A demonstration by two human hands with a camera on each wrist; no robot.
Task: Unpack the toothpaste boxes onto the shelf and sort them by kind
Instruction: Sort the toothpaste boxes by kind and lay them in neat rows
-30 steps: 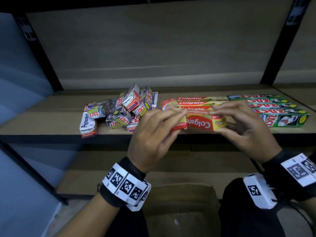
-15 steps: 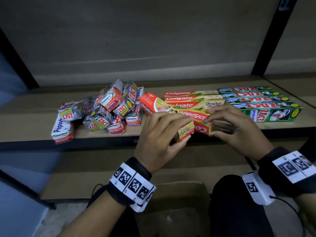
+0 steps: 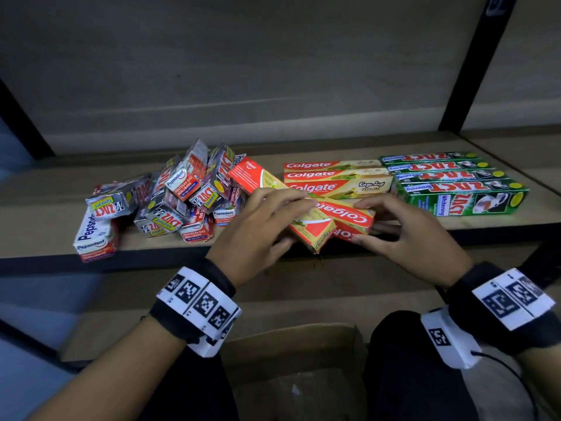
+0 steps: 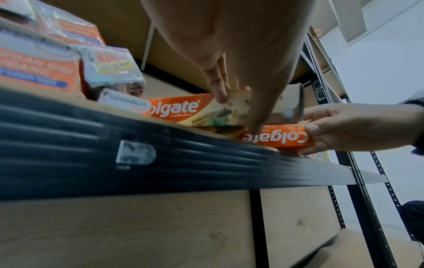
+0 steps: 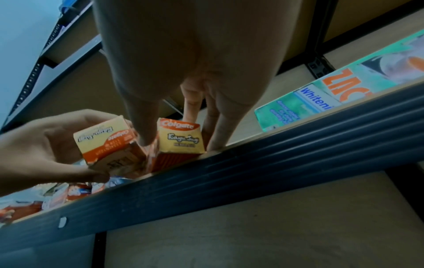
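Observation:
My left hand (image 3: 299,223) grips a red and yellow Colgate box (image 3: 261,180) that lies slantwise, its near end past the shelf's front edge (image 3: 151,259). My right hand (image 3: 356,221) pinches a second Colgate box (image 3: 349,217) by its end, in front of a row of three Colgate boxes (image 3: 334,177). The left wrist view shows the fingers (image 4: 218,90) on the slanted box (image 4: 181,108). In the right wrist view, thumb and fingers straddle a box end (image 5: 181,137).
A loose pile of small Pepsodent and Zact boxes (image 3: 170,202) fills the shelf's left part. Several green Zact boxes (image 3: 455,183) lie in a row at the right. An open cardboard carton (image 3: 291,375) sits below, between my knees. A black upright (image 3: 473,65) stands back right.
The two Colgate boxes, held end to end a second ago, have parted. The left one has swung slantwise toward the pile; the right one stays in front of the Colgate row.

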